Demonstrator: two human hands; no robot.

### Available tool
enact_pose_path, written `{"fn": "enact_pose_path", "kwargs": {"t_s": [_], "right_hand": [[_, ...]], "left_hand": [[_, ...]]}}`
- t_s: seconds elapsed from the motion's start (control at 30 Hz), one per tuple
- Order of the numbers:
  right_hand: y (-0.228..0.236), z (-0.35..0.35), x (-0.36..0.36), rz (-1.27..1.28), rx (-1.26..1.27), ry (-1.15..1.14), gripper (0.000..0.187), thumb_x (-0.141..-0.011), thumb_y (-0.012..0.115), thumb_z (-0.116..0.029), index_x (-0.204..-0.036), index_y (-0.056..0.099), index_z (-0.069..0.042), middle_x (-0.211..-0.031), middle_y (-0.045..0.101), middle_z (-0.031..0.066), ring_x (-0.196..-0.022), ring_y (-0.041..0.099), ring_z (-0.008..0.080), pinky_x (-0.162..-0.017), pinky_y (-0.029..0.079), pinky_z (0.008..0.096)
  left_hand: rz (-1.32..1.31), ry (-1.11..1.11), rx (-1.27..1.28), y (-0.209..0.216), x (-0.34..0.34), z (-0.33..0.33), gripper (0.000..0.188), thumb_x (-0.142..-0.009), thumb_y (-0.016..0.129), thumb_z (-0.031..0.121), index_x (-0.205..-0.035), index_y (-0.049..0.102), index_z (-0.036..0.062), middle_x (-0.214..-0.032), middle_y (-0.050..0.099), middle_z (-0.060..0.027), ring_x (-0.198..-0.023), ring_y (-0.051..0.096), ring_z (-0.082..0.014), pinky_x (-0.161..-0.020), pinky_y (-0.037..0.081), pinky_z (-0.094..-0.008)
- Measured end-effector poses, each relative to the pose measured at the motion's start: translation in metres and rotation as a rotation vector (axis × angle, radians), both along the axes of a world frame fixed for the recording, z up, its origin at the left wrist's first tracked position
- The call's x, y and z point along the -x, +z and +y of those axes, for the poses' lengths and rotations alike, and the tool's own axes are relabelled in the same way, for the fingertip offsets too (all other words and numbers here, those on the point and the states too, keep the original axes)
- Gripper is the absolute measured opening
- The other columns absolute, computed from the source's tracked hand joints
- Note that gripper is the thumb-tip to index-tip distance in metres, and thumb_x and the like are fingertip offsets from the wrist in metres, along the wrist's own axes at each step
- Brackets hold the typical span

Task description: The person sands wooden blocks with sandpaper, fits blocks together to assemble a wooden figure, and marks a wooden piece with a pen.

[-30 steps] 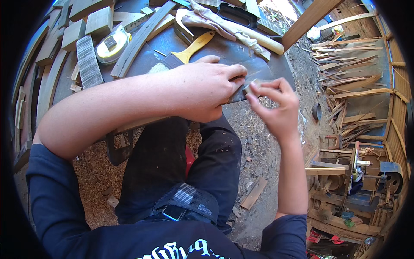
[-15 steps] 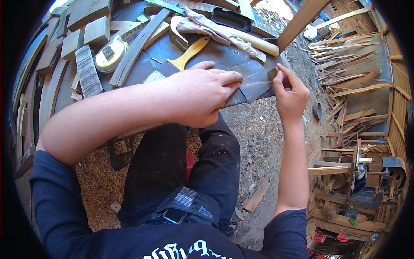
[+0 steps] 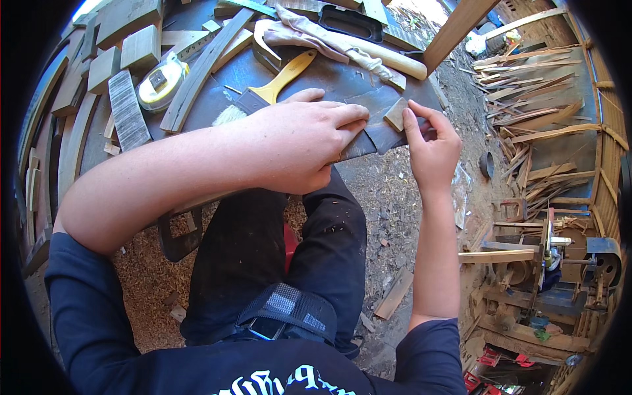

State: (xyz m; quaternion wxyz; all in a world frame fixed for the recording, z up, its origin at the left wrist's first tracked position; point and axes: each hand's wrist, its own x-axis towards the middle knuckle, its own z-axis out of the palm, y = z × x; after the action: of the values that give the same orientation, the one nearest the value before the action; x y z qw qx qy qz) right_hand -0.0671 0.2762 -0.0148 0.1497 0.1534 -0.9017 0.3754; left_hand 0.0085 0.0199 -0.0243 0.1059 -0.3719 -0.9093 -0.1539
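A small wooden block (image 3: 395, 114) is pinched between the thumb and fingers of my right hand (image 3: 434, 141), at the table's front right corner. Beneath the block lies a thin dark grey sheet (image 3: 378, 131) with an angular edge; its kind is unclear. My left hand (image 3: 306, 135) rests palm down by the front edge, fingers stretched out over the left part of the sheet. What lies beneath that palm is hidden. Just beyond the left wrist is a paintbrush (image 3: 286, 78) with a yellow handle and pale bristles.
A hammer (image 3: 388, 58) with a cloth glove (image 3: 313, 33) on it lies at the back, beside a black tray (image 3: 351, 25). A tape measure (image 3: 161, 83) and several wood blocks (image 3: 140, 47) crowd the left. A wooden post (image 3: 461, 33) rises at the far right corner.
My right hand has moved left with the wooden block, bringing it over the dark sheet and closer to my left hand. The left hand has stayed nearly still.
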Motion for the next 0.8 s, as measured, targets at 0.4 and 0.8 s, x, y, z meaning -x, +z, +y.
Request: {"fn": "enact_pose_path", "kwargs": {"t_s": [0.4,0.8], "right_hand": [[0.004,0.007,-0.008,0.327,-0.253,0.262,0.019,-0.079,0.09,-0.018,-0.087,0.077,-0.007,-0.102,0.071,0.0117,-0.099,0.066,0.027,-0.086,0.052,0.0391],[0.007,0.004,-0.001,0.244,-0.245,0.277,0.017,-0.077,0.09,-0.017,-0.086,0.078,-0.008,-0.089,0.067,0.0101,-0.095,0.069,0.025,-0.082,0.053,0.0375]], "left_hand": [[-0.036,-0.04,-0.005,0.005,-0.003,0.002,0.068,-0.083,0.065,0.017,-0.146,0.053,-0.0053,-0.15,0.052,-0.0167,-0.136,0.054,-0.027,-0.116,0.039,-0.046],[-0.027,-0.017,-0.013,0.003,0.003,0.0,0.069,-0.084,0.066,0.018,-0.147,0.052,-0.0051,-0.151,0.051,-0.0181,-0.136,0.055,-0.0291,-0.119,0.038,-0.0467]]}}
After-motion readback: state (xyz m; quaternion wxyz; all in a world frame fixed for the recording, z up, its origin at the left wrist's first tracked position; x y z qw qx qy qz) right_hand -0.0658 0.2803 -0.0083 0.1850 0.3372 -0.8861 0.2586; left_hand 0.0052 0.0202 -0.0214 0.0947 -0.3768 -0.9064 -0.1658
